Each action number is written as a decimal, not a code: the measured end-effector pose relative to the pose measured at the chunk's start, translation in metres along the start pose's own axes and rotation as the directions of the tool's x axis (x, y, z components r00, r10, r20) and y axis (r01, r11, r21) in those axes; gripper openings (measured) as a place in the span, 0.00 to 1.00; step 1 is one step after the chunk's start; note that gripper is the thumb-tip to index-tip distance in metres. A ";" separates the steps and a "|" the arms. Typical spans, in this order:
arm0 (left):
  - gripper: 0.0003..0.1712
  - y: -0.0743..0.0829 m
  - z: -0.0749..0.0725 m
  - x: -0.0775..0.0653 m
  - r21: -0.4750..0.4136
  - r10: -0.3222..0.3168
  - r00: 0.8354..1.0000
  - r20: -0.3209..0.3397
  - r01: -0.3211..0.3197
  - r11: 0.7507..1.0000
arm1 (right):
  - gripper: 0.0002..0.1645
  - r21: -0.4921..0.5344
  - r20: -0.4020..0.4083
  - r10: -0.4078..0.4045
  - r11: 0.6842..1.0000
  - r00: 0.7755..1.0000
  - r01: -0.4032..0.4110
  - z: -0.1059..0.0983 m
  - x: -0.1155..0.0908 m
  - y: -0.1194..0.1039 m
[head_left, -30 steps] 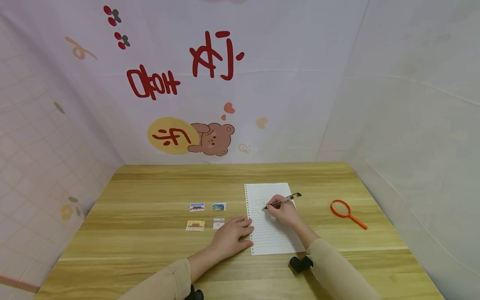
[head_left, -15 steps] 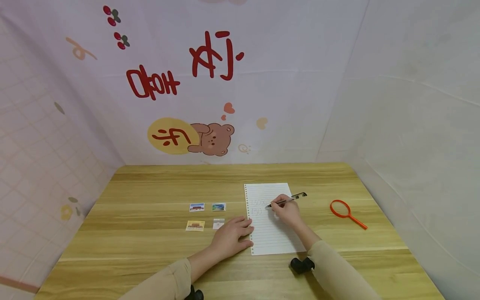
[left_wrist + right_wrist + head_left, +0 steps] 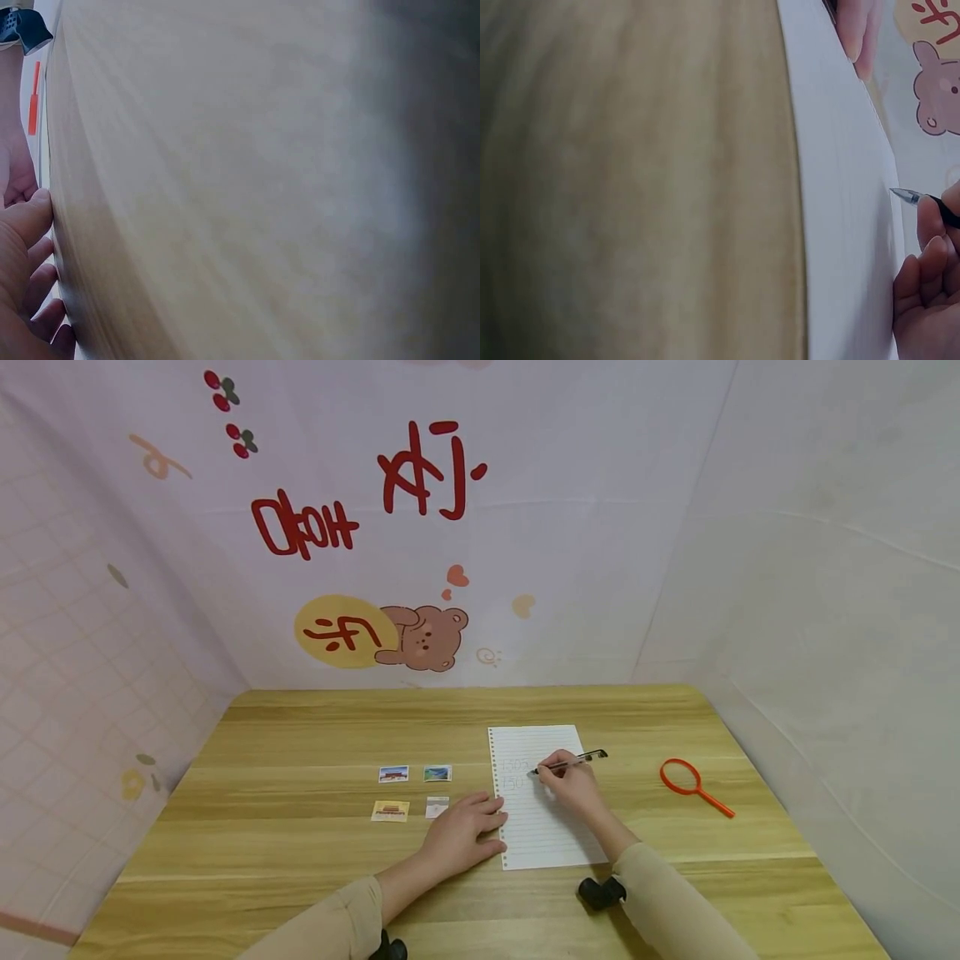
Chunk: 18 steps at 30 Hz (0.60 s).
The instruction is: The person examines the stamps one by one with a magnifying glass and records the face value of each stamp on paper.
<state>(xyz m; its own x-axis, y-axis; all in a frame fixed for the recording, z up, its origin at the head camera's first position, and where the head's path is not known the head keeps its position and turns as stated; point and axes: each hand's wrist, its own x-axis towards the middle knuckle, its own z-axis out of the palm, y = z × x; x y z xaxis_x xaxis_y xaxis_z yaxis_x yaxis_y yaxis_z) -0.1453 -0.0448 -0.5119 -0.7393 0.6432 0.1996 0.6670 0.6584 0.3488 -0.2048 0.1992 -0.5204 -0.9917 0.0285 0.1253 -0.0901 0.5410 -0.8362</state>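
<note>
In the head view, my right hand (image 3: 573,789) pinches a black pen (image 3: 595,755) over a lined sheet of paper (image 3: 551,839) with punched holes along its left edge. Faint handwritten figures in two rows mark the upper left of the sheet, and the nib is just right of them. The right wrist view shows the pen's pointed tip (image 3: 906,196) close to the paper. My left hand (image 3: 463,831) rests with fingers spread on the table at the sheet's left edge, fingertips at the holes. Its wrist view shows the thumb (image 3: 34,217) and fingers from the side.
Left of the sheet lie several small picture stamps: a blue-and-red one (image 3: 393,774), a green-blue one (image 3: 438,773), a yellow one (image 3: 391,811) and a pale one (image 3: 437,807) beside the left hand. A red-framed magnifying glass (image 3: 716,803) lies right on the wooden table (image 3: 300,727).
My right hand with the pen moved right and slightly up, then a little back left, showing more of the lower row of figures. The left hand stays put.
</note>
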 end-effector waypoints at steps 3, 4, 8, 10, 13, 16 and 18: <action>0.26 0.000 0.000 0.000 0.001 -0.001 1.000 0.003 0.001 1.000 | 0.02 -0.022 0.000 -0.032 0.999 0.999 0.032 0.001 0.000 0.001; 0.26 0.000 0.001 0.000 0.000 0.000 1.000 0.003 0.000 1.000 | 0.02 -0.027 0.000 -0.040 0.999 0.999 0.040 0.001 0.000 0.001; 0.26 -0.001 0.001 0.000 -0.004 -0.001 1.000 0.002 0.001 1.000 | 0.02 -0.013 0.021 -0.064 0.998 0.998 0.065 0.001 -0.001 0.002; 0.26 -0.001 0.002 0.000 -0.005 -0.002 1.000 0.001 0.002 1.000 | 0.03 0.005 0.031 -0.072 0.997 0.997 0.072 0.002 -0.001 0.003; 0.26 -0.001 0.001 -0.001 -0.008 -0.006 1.000 0.002 0.006 1.000 | 0.03 0.032 0.006 -0.081 0.996 0.997 0.080 0.002 -0.001 0.005; 0.27 -0.001 0.000 -0.001 -0.008 -0.005 1.000 0.001 0.005 1.000 | 0.03 0.023 -0.045 -0.079 0.997 0.996 0.080 0.002 0.000 0.007; 0.27 -0.001 0.000 -0.001 -0.006 -0.005 1.000 0.002 0.005 1.000 | 0.03 0.014 -0.053 -0.071 0.997 0.996 0.072 0.001 0.000 0.007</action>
<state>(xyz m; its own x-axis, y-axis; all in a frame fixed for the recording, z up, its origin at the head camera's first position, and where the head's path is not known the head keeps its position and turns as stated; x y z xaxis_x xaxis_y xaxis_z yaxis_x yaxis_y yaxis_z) -0.1455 -0.0456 -0.5127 -0.7423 0.6408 0.1961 0.6628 0.6591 0.3553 -0.2055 0.2020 -0.5272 -0.9765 0.0343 0.2128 -0.1627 0.5301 -0.8322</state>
